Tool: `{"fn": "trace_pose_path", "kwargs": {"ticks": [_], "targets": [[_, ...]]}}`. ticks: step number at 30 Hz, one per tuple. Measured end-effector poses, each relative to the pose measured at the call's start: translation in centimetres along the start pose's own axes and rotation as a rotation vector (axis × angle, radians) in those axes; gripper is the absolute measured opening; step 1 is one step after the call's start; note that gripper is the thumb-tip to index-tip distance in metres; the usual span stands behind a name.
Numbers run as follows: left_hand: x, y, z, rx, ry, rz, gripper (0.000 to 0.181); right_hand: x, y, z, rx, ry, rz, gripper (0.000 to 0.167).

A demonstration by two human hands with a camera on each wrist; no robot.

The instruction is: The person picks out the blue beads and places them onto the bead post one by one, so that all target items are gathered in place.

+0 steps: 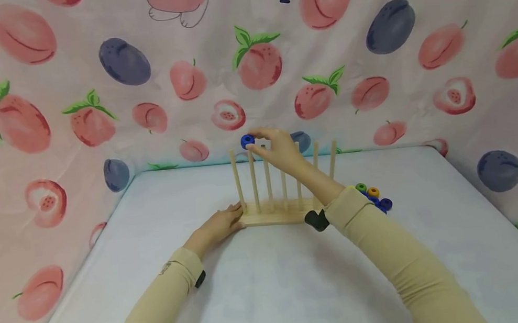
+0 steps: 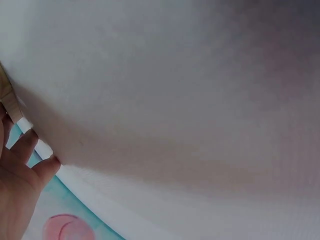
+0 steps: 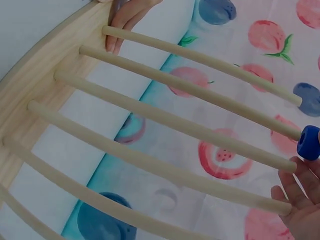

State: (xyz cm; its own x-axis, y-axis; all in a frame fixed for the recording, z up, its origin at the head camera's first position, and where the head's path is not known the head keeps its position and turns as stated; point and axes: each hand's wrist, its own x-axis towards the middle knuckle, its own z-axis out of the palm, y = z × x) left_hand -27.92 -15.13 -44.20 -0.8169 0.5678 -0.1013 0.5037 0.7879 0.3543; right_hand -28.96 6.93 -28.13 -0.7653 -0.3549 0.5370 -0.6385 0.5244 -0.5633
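A wooden rack [image 1: 274, 216] with several upright pegs stands on the white table. My right hand [image 1: 282, 151] pinches a blue bead [image 1: 247, 141] at the top of the second peg from the left. In the right wrist view the blue bead [image 3: 309, 143] meets that peg's tip, and the other fingers of the right hand [image 3: 305, 210] lie near the tips of neighbouring pegs. My left hand [image 1: 220, 224] rests against the rack's left end, fingers extended. The left wrist view has the left hand [image 2: 20, 175] touching the base's edge [image 2: 9, 97].
Several beads, among them a green one [image 1: 360, 187], an orange one [image 1: 373, 192] and a dark blue one [image 1: 386, 204], lie right of the rack, partly behind the right sleeve. A fruit-patterned cloth [image 1: 258, 67] hangs behind the table.
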Motion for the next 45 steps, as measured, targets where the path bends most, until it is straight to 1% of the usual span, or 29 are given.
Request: {"fn": "trace_pose_path", "kwargs": {"ticks": [5,8,12,14,18,21,25,29,34,38,45], "targets": [[-0.07,-0.01,-0.08,-0.020,-0.004,-0.003,0.061,0.38,0.36,-0.06,0.072,0.014,0.096,0.035],[-0.11,-0.07,-0.03,-0.037,-0.006,-0.010,0.061,0.47,0.33,0.13,0.081,0.023,0.111,0.035],[-0.11,-0.13,0.00,-0.038,0.001,-0.002,0.061,0.59,-0.25,0.32,0.060,0.010,0.102,0.034],[-0.13,-0.06,-0.04,-0.038,0.004,0.001,0.060,0.70,-0.37,0.37,0.057,-0.005,0.110,0.034],[-0.09,-0.01,-0.09,-0.043,-0.001,-0.013,0.060,0.83,-0.23,0.43,0.060,-0.014,0.129,0.034],[-0.01,-0.05,-0.01,-0.055,-0.005,-0.013,0.061,0.79,-0.13,0.43,0.059,-0.010,0.125,0.033],[0.03,-0.15,0.17,-0.059,-0.003,-0.001,0.061,0.75,0.00,0.43,0.040,-0.004,0.111,0.032],[-0.08,-0.17,0.11,-0.058,0.005,0.003,0.061,0.83,0.04,0.39,0.032,-0.010,0.113,0.033],[-0.21,0.03,-0.10,-0.053,0.001,0.008,0.061,0.81,0.09,0.02,0.008,-0.042,0.120,0.033],[-0.11,0.20,-0.16,-0.057,0.004,0.022,0.060,0.71,0.20,-0.28,-0.001,-0.052,0.115,0.031],[-0.26,0.24,-0.13,-0.063,-0.001,-0.002,0.060,0.82,0.39,-0.32,0.018,-0.081,0.098,0.029]]}}
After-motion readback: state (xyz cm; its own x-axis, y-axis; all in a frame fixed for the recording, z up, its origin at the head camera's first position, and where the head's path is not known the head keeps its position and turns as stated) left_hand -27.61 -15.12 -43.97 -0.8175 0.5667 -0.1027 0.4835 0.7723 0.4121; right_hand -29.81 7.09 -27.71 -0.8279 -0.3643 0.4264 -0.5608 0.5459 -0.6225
